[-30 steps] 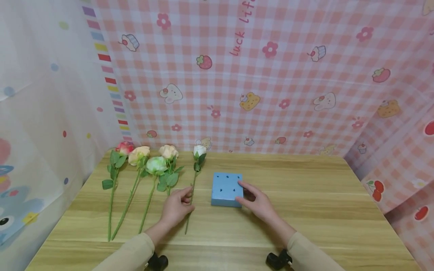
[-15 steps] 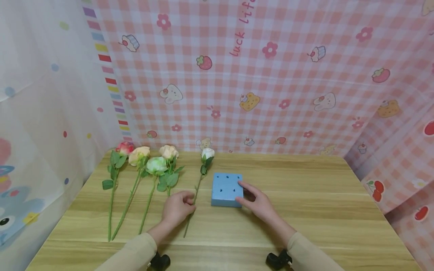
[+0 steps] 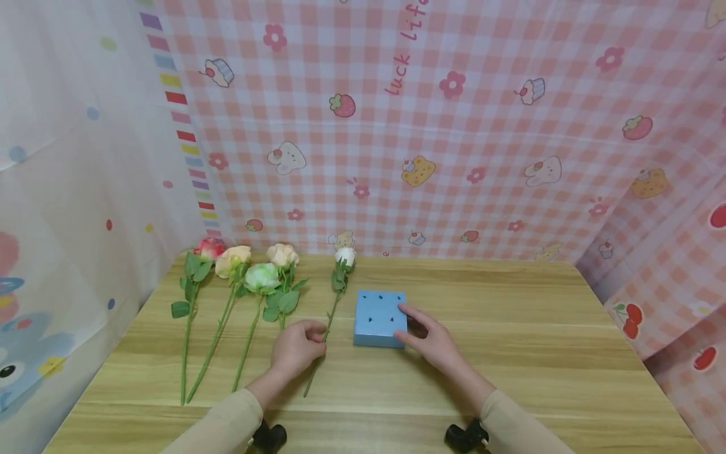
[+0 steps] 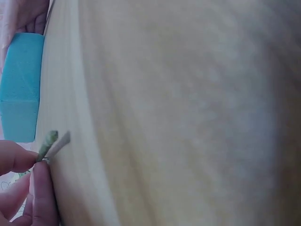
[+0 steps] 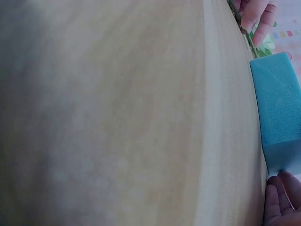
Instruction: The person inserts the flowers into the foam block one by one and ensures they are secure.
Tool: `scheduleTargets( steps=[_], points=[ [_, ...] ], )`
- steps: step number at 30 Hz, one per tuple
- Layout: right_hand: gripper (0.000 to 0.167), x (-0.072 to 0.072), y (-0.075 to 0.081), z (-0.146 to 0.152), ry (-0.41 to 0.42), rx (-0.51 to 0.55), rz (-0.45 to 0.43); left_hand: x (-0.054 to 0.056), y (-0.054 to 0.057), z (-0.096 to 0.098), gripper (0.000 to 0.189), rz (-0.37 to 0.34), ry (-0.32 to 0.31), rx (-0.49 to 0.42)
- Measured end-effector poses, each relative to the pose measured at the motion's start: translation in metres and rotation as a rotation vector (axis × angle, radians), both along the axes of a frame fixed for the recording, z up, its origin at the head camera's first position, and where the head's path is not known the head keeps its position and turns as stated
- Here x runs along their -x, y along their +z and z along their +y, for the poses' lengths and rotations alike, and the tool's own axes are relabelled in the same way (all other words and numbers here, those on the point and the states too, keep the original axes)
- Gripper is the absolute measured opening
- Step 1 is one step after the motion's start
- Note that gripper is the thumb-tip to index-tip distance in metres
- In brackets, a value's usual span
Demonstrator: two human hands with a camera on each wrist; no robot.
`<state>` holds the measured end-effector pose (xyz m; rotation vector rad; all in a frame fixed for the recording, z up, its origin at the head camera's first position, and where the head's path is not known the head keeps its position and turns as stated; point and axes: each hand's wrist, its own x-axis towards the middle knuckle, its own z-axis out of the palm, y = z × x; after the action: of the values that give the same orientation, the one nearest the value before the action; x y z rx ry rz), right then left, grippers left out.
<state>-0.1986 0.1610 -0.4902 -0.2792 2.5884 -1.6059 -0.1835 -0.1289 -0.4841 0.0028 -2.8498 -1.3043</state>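
My left hand [image 3: 296, 347] pinches the thin green stem of a white rose [image 3: 345, 256] between thumb and fingers. The rose lies along the table with its bloom pointing away and slightly right. In the left wrist view the cut end of the stem [image 4: 48, 142] sticks out past the fingertips. Just right of the rose sits a blue foam block [image 3: 379, 329] with several small dark holes in its top. My right hand [image 3: 435, 343] touches the block's right side, thumb at the near corner and forefinger farther back. Its other fingers are mostly hidden in the head view.
Left of my left hand lie several more flowers: a red-pink rose [image 3: 208, 249], a peach rose [image 3: 232, 260], a green-white flower [image 3: 261, 278] and another peach rose [image 3: 282, 255]. Patterned cloth [image 3: 482, 126] hangs behind the wooden table [image 3: 510, 391].
The white rose's bloom has swung right toward the block, and its leaves have turned over to the left side of the stem. My right hand and the block stay put.
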Motion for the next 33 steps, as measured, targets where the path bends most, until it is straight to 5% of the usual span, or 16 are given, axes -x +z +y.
scheduleTargets(
  steps=[5,14,20,33],
  points=[
    [0.060,0.000,-0.001,0.001,0.006,0.001,0.005,0.002,0.003,0.000,0.034,-0.030,0.001,-0.019],
    [0.059,0.001,-0.001,0.001,-0.004,0.003,0.006,0.004,0.005,0.001,0.035,-0.126,0.021,-0.248],
    [0.059,0.002,-0.002,0.000,-0.006,-0.023,0.012,0.006,0.004,0.002,0.038,-0.172,0.019,-0.303],
    [0.060,0.002,-0.003,0.001,-0.016,-0.024,0.007,0.010,0.016,0.014,0.037,-0.039,-0.039,-0.276]
  ],
)
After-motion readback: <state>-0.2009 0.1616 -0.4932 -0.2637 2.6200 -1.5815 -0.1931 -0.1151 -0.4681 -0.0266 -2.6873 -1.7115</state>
